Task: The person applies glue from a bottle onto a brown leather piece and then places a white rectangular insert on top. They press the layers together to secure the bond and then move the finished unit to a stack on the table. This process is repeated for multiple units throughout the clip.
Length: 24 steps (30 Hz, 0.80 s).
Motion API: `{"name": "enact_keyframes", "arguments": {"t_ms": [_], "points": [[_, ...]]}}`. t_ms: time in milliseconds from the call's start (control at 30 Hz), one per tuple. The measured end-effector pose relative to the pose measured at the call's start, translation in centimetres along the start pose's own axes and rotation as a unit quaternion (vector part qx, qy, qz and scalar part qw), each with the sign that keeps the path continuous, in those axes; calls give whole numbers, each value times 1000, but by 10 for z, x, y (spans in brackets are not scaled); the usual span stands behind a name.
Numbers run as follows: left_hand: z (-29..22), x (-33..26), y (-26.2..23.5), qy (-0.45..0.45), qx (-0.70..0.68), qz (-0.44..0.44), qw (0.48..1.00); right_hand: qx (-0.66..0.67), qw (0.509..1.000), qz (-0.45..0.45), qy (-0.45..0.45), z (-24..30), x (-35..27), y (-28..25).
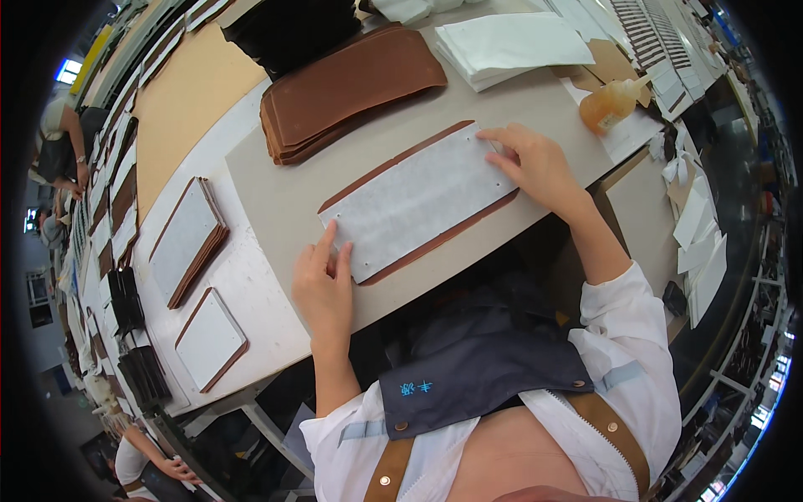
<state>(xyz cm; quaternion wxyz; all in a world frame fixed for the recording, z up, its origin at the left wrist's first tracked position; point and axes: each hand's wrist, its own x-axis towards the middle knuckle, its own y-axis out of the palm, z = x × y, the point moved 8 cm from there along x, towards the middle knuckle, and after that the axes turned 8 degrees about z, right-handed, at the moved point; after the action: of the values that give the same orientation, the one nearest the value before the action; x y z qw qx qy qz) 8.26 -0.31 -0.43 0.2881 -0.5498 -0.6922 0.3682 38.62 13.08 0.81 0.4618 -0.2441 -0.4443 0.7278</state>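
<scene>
A white rectangular sheet (418,197) with small holes near its corners lies over a brown leather piece (400,161), whose long edges show on both sides. At the sheet's left end, the index finger and thumb of my left hand (324,280) hold its short edge. My right hand (535,166) holds the opposite end between index finger and thumb, the other fingers curled. Behind the sheet lies a stack of brown leather pieces (351,92). A pile of white sheets (510,46) lies at the back right.
A bottle of amber liquid (609,105) with a nozzle lies at right, near paper scraps (690,209). At left lie a stack of white-faced leather pieces (186,238) and a single one (209,339). A black object (293,33) stands at the back. Other people work at far left.
</scene>
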Motion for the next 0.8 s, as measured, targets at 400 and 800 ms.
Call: {"name": "enact_keyframes", "arguments": {"t_ms": [400,800], "points": [[-1,-3,0,73,47,-31,996,-33,997,-48,-60,-2,-4,0],[-3,-5,1,81,43,-38,995,-111,986,-48,-119,41,-47,9]]}}
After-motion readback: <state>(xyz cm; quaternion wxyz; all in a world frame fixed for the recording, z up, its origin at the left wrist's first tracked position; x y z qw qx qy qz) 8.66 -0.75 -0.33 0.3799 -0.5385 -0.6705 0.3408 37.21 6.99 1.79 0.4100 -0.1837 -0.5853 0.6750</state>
